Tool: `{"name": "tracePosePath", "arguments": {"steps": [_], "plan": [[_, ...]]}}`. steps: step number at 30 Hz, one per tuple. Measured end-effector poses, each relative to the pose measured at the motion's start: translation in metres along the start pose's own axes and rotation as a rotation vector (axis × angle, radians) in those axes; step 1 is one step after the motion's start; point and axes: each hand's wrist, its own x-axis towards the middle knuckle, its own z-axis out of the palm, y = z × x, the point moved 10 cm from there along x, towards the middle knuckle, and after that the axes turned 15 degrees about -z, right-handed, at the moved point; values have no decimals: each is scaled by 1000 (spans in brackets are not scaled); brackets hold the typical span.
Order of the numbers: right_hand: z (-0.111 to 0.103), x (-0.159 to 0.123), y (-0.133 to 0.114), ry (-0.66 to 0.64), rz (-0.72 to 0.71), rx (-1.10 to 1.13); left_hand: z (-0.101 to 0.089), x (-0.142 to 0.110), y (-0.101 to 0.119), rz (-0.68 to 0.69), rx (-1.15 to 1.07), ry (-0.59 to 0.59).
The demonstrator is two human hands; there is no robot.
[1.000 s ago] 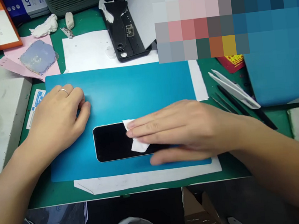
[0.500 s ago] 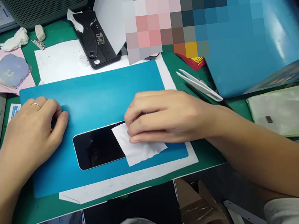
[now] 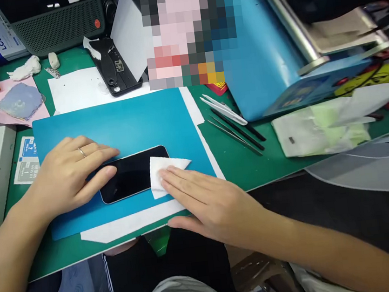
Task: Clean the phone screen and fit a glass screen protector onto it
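Observation:
A smartphone [image 3: 133, 175] with a black screen lies face up on a blue mat [image 3: 114, 120]. My left hand [image 3: 69, 176] is at its left end, fingers stretched out and thumb apart, resting at the phone's edge. Over the phone's right end lies a white wipe [image 3: 157, 180], partly overhanging onto the mat. My right hand [image 3: 214, 200] presses that wipe down with flat, extended fingers; its thumb sticks out toward the table's front edge. The part of the phone beneath the wipe is hidden.
Tweezers [image 3: 233, 134] and a white pointed tool [image 3: 223, 110] lie right of the mat. Behind it are a black phone frame [image 3: 123, 76] and a speaker [image 3: 58, 28]. A blue box [image 3: 258, 63] and a wipes pack [image 3: 301, 129] stand right; wipe packets [image 3: 27, 160] lie left.
My right hand has gone from pinching the wipe to pressing it flat with outstretched fingers. My left hand has uncurled and moved right to the phone. The view has shifted right.

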Motion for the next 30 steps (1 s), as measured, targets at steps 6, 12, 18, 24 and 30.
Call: {"name": "tracePosePath", "arguments": {"steps": [6,12,18,24,30], "plan": [[21,8,12,89,309,27,-2,-1,-12,-43,25,-4],[20,0,0,167,411,11,-3,-2,-19,-71,59,21],[23,9,17,152,442,54,-5,0,-26,-102,-21,89],[20,8,13,157,474,7,-9,4,-38,-164,-65,150],[26,22,20,92,465,5,-8,7,-45,-185,-71,172]]}}
